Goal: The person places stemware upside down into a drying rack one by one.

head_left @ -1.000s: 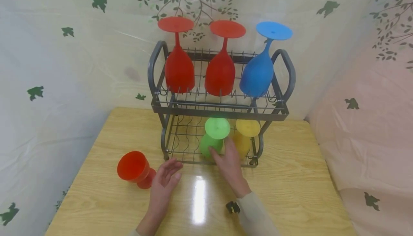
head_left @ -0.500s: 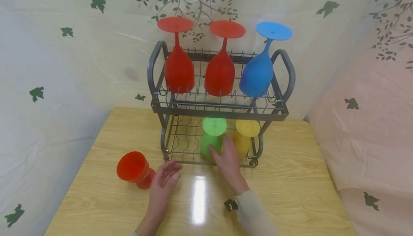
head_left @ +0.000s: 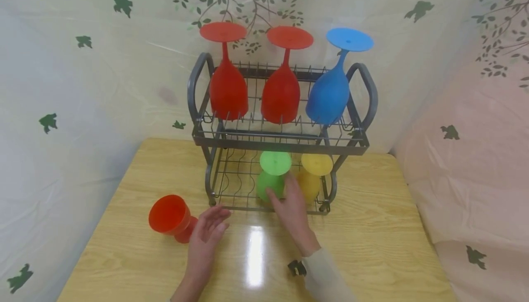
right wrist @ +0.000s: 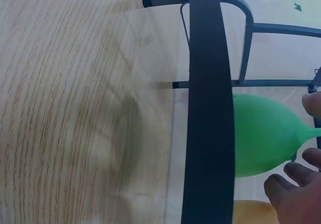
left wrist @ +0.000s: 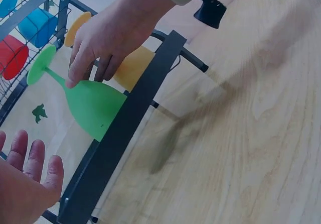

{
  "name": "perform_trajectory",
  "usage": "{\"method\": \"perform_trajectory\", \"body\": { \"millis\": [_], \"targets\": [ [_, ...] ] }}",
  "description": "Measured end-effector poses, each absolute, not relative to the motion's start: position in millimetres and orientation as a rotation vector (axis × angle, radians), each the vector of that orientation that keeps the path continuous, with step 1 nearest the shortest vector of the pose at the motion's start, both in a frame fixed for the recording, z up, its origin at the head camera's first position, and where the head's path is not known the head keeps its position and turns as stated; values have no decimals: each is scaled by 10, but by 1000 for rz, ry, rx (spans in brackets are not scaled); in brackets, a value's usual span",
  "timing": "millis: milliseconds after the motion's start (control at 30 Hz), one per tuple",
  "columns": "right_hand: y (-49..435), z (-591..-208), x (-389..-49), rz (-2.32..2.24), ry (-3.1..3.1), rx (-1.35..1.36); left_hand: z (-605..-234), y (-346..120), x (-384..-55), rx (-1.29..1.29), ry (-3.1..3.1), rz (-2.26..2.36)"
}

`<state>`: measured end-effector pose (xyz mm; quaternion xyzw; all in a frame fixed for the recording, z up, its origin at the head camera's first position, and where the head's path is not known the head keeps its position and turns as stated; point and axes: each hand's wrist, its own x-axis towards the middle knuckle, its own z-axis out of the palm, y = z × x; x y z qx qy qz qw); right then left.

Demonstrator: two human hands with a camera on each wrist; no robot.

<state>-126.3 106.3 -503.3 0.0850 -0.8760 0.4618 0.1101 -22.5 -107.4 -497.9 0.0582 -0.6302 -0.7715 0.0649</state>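
An upside-down green goblet point(head_left: 270, 186) stands on the lower tier of a dark wire dish rack point(head_left: 281, 145). My right hand point(head_left: 294, 208) is at its right side, thumb and fingers spread about the bowl and stem. In the right wrist view, a small gap shows between the fingertips point(right wrist: 278, 185) and the green bowl. Just to the right is an inverted yellow goblet point(head_left: 317, 164), partly behind that hand. My left hand point(head_left: 205, 235) hovers before the rack's left part, fingers loosely bent, holding nothing. Beside it a red goblet point(head_left: 169, 215) stands mouth up, its foot partly hidden.
On the upper tier are two inverted red goblets point(head_left: 228, 91) and a tilted blue goblet point(head_left: 328, 97). The rack stands on a wooden table point(head_left: 372, 228) against a patterned cloth backdrop point(head_left: 103, 86). A dark band piece point(head_left: 296, 267) is at the right wrist.
The green goblet's foot has shifted slightly left, and the right hand has eased a little with it. My left hand has drifted slightly left.
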Motion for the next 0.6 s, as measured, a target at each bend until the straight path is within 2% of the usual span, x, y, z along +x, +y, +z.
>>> {"method": "perform_trajectory", "body": {
  "millis": [400,600],
  "targets": [
    [1184,-4962,-1006,1365,-2407,451,-4791,-1116,-243,-17,-1938,-2187],
    [1253,-4908,-840,1386,-2431,429,-4701,-1222,-275,-192,-1972,-2058]
  ]
}}
